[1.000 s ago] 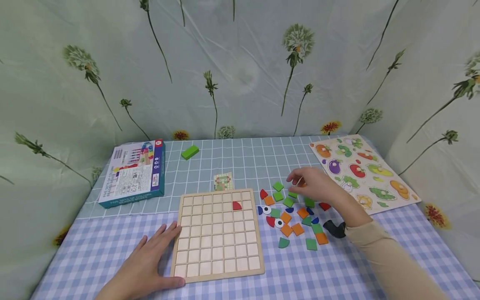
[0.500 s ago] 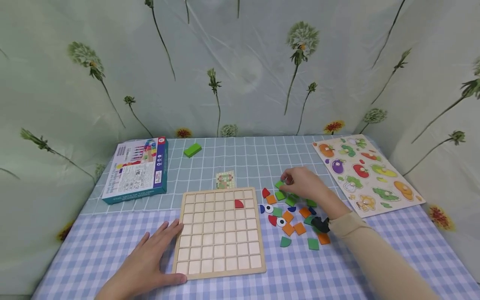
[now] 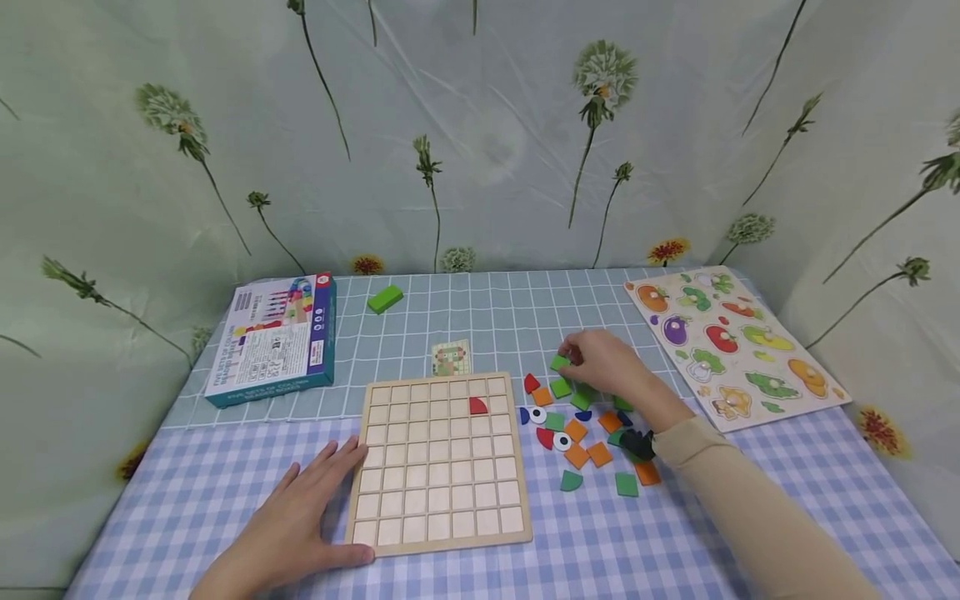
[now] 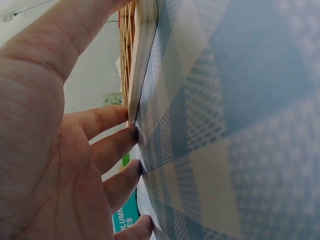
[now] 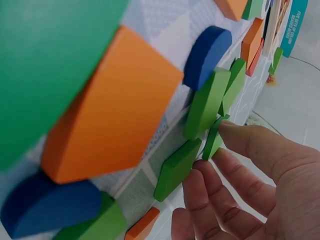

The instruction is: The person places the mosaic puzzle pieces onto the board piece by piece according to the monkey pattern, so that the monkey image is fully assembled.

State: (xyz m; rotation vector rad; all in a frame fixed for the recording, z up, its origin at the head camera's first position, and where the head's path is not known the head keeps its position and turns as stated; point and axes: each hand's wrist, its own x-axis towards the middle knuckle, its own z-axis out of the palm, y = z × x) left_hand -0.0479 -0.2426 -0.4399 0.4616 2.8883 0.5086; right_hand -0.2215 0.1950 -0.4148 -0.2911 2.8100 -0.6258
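My left hand rests beside the wooden grid board, fingers fairly straight, with thumb and fingertips at its left edge. In the left wrist view, those fingers touch the board's side and the checked cloth. One red quarter-circle piece sits in a cell near the board's upper right. Right of the board, my right hand is over the loose pieces. It pinches a green square tile between thumb and fingers, tilted on its edge. Other green tiles lie close by; the palm hides some from the head view.
Orange squares, white round eye pieces, blue pieces and a black piece lie scattered. A pattern card lies behind the board. Farther out are a boxed set, a green block and a vegetable puzzle.
My right hand has moved left and down over the green tiles, and its fingers have closed on one. The left hand stays at the board. The head view has shifted slightly.
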